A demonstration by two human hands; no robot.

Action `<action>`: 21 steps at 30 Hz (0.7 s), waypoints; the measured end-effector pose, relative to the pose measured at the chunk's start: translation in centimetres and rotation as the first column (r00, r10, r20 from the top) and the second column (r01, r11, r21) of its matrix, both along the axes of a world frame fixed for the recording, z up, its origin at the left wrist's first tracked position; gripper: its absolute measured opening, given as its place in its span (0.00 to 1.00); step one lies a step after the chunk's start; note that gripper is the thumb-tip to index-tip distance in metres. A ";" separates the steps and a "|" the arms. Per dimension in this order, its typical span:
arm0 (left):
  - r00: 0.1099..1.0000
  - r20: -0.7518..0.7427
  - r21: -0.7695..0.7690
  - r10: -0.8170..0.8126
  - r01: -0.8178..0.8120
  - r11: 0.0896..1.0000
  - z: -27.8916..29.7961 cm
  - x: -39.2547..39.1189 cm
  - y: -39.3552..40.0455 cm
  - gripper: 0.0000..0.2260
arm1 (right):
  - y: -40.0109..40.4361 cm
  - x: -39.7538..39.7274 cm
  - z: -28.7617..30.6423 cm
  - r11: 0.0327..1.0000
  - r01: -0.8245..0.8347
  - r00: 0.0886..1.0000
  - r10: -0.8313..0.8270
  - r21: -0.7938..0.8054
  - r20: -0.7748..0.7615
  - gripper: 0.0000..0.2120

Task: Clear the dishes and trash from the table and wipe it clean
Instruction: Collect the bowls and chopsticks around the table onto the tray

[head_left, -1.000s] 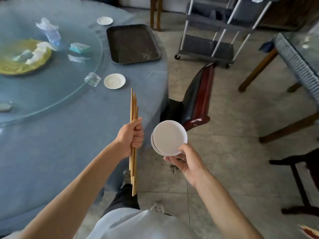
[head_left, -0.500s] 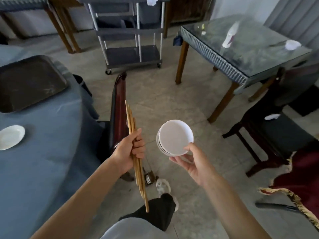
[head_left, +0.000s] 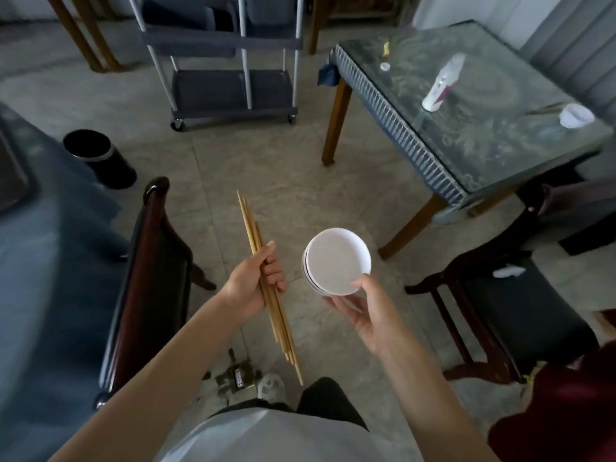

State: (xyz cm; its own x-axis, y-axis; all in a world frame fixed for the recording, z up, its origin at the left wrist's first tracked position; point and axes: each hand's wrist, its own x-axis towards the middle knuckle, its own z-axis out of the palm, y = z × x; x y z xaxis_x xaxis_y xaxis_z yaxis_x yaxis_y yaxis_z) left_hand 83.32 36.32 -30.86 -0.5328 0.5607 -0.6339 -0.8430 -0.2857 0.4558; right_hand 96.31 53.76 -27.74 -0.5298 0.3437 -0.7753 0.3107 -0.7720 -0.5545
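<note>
While your left hand [head_left: 255, 281] clamps the bundled wooden chopsticks [head_left: 266, 285], your right hand [head_left: 363, 311] pinches the stacked white saucers [head_left: 336, 260], likely freeing one trip toward the grey wheeled cart [head_left: 230, 91].

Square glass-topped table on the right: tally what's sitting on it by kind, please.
Bottle, lying tilted: 1
White cup: 1
Small white cap: 1
Yellowish scrap: 1
Chopsticks, blurred, count unclear: 1 set
Total: 5

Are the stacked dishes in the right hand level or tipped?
Tipped: the dishes face the camera edge-down, pinched at the lower rim by the right hand.
</note>
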 end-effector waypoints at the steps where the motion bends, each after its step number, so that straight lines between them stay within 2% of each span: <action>1: 1.000 -0.004 -0.006 0.008 -0.008 1.000 0.0 -1.4 0.7 0.19 | 1.0 -1.4 0.0 1.000 -0.012 1.000 0.012 -0.008 0.001 0.15; 7: 0.993 -0.042 -0.051 0.110 -0.112 0.992 -0.9 -11.6 4.5 0.18 | 6.6 -13.0 -1.2 0.990 -0.137 0.991 0.137 -0.040 0.007 0.16; 11: 0.964 -0.086 -0.061 0.251 -0.256 0.965 -1.7 -19.2 6.2 0.19 | 9.6 -22.5 -2.3 0.962 -0.274 0.961 0.274 -0.010 0.038 0.16; 16: 0.872 -0.048 -0.063 0.488 -0.490 0.870 -1.5 -27.2 6.9 0.18 | 12.4 -35.7 -2.2 0.888 -0.459 0.886 0.458 0.000 0.066 0.16; 21: 0.739 -0.017 -0.084 0.674 -0.673 0.735 -0.8 -32.4 4.2 0.17 | 10.7 -46.8 -2.9 0.783 -0.622 0.781 0.619 0.014 0.081 0.17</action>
State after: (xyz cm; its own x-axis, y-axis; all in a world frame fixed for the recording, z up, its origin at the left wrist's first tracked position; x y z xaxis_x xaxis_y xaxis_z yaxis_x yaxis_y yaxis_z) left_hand 50.88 40.47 -31.67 -0.7430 0.0065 -0.6693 -0.4502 -0.7447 0.4927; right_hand 49.55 64.49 -30.60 -0.5851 -0.0114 -0.8109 0.7532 -0.3784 -0.5381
